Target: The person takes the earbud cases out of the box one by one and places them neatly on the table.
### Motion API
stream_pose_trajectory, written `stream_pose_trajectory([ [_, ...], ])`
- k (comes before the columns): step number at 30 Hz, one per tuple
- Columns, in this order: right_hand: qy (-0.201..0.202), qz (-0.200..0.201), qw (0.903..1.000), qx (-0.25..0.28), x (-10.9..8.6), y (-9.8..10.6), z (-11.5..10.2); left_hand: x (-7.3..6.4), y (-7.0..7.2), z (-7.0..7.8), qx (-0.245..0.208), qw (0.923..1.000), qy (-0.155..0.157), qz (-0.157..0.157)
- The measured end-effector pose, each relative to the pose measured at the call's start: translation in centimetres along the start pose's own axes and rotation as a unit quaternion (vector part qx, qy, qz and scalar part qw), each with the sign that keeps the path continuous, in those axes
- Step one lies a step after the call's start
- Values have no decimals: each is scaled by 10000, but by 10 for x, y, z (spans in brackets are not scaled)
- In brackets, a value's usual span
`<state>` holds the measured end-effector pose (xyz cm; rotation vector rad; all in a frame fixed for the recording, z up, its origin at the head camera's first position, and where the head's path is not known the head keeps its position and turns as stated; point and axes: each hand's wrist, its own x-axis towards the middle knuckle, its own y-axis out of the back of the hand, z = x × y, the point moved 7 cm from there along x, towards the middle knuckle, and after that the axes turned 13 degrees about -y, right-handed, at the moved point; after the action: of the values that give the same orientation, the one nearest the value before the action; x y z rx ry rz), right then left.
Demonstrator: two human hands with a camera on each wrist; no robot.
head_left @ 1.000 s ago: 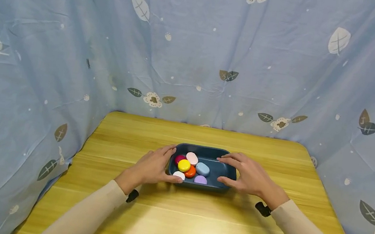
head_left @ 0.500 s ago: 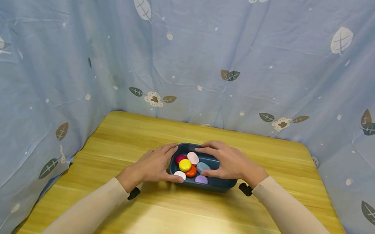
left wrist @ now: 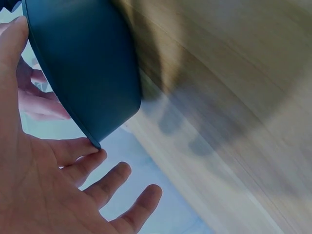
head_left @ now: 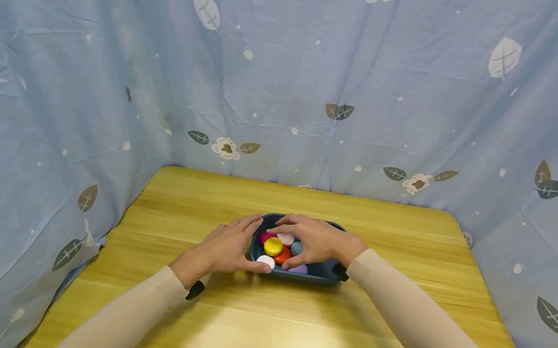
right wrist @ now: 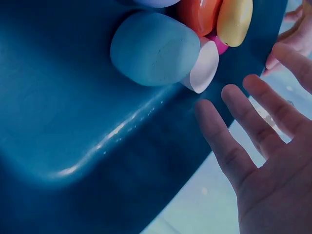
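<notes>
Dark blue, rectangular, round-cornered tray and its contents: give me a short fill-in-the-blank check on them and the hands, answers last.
1. One end of the dark blue, rectangular, round-cornered tray is touched by the person's ____ hand.
2. In the head view, the smooth rounded piece closest to the tray's near left corner is ____.
3. In the right wrist view, the piece that looks largest is light ____.

Missing words: left; white; blue.
</notes>
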<state>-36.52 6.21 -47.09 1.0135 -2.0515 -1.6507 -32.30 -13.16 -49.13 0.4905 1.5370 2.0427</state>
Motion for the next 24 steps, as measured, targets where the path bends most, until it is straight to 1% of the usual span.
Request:
stream_pose_trajectory([
  [6, 302, -192, 9994, -21, 13, -7, -6, -2, 0, -2, -33, 10000, 17, 3],
  [9, 392, -251, 9989, -44, 18, -9, -8, -2, 0, -1, -52, 10000, 7, 16],
  [14, 504, -239, 9983, -187, 25, -13, -11, -2, 1, 0, -128, 9999, 5, 44],
  [24, 736, -149, 9971, 110, 31, -12, -13, -2, -1, 0, -119, 9999, 3, 16],
])
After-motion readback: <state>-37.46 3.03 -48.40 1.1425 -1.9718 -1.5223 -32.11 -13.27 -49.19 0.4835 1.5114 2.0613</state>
